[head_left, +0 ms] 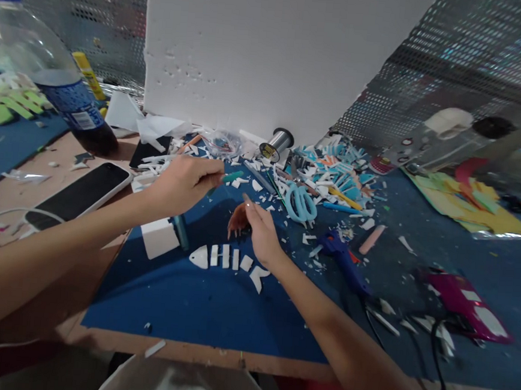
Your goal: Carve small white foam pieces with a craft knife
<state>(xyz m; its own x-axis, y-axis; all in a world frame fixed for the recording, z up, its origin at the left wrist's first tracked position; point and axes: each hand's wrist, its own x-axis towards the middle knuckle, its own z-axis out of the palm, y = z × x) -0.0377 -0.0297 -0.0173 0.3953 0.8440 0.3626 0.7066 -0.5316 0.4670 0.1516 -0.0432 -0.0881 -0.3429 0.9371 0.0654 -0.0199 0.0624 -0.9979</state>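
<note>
My left hand (185, 184) is closed around a slim green stick-like tool (232, 176), whose exact kind I cannot make out. Across from it, my right hand (261, 228) hovers over the blue mat (197, 310) with thumb and fingers apart, and nothing shows between them. Just below lie white foam pieces laid out as a fish skeleton: a pointed head (200, 256) with an eye hole, several short rib strips (236, 259), and a forked tail (257, 278) beside my right wrist. A white foam block (159, 237) and a dark teal cylinder (180, 232) sit to the left.
Light-blue scissors (300, 203), a wire spool (277, 144) and a heap of scraps (335, 165) lie behind. A blue glue gun (345, 262) with its cord is at right. On the left are a phone (80, 196) and a bottle (76, 99). A white board (272, 51) stands behind.
</note>
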